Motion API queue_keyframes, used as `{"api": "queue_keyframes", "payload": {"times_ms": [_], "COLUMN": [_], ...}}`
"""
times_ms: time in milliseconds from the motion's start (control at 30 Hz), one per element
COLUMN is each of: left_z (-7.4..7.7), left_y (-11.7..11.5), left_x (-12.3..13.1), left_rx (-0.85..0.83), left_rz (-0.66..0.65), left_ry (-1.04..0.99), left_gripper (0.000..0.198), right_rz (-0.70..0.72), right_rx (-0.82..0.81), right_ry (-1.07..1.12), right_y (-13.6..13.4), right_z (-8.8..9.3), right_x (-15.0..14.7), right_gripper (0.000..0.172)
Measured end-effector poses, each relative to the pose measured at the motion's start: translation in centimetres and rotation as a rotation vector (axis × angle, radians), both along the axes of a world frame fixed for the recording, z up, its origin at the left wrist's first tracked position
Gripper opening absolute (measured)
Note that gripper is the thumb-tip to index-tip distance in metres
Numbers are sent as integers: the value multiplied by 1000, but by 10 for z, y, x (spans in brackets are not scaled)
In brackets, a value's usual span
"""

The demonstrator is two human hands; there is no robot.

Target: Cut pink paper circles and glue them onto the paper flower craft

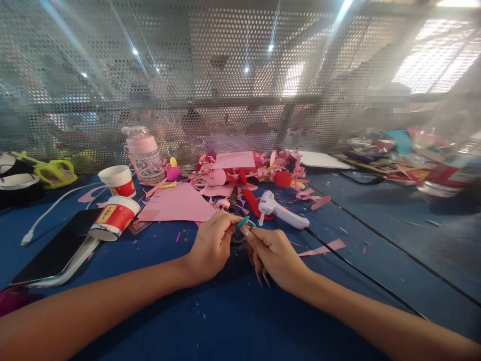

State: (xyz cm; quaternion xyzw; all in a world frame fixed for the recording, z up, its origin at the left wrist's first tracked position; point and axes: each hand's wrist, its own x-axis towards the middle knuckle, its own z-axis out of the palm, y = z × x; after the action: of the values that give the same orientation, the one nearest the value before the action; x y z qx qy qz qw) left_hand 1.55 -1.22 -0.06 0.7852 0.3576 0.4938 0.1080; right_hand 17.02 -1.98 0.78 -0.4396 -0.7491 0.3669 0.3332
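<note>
My left hand (212, 240) and my right hand (276, 253) meet over the blue table, fingertips together. Between them is a small teal piece (242, 222), perhaps paper or foam, and both hands pinch it. Just behind my right hand lies a white hot glue gun (287, 214), its nozzle pointing left and down. Red-handled scissors (252, 200) rest beside the glue gun, partly hidden among scraps. A pink sheet (176, 203) lies flat beyond my left hand.
A heap of pink scraps (221, 178) spreads at the back. Paper cups (114, 218), a phone (52, 250) and a pink-lidded bottle (145, 155) occupy the left. The glue gun's black cord (356, 265) runs right. A clear bottle (447, 175) stands far right, before a perforated metal screen (233, 90).
</note>
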Motion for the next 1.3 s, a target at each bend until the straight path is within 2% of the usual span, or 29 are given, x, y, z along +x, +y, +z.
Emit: {"api": "queue_keyframes", "payload": {"times_ms": [167, 333, 400, 733, 1000, 1167, 1233, 1300], "left_z": [2, 3, 2, 2, 2, 3, 3, 4], "left_y": [0, 2, 2, -1, 0, 1, 2, 3], "left_x": [-1, -3, -3, -3, -1, 0, -2, -4], "left_rx": [-42, -67, -49, -14, -43, -63, 26, 194], "left_rz": [1, -172, -187, -105, -27, 55, 82, 123], "left_ry": [-1, -32, -48, -30, -34, -158, -87, 90], "left_gripper": [21, 22, 21, 19, 18, 16, 15, 16], "right_rz": [0, 46, 90, 210, 211, 193, 180, 165], "right_rx": [-16, -246, -325, -432, -470, -465, -452, -437], "right_ry": [39, 177, 222, 298, 335, 337, 326, 305], "right_y": [-1, 0, 1, 1, 3, 3, 3, 2], "right_z": [1, -3, -4, 0, 3, 3, 3, 4], "right_x": [-1, -1, 0, 0, 0, 0, -1, -1], "right_gripper": [47, 51, 52, 54, 54, 53, 52, 52]}}
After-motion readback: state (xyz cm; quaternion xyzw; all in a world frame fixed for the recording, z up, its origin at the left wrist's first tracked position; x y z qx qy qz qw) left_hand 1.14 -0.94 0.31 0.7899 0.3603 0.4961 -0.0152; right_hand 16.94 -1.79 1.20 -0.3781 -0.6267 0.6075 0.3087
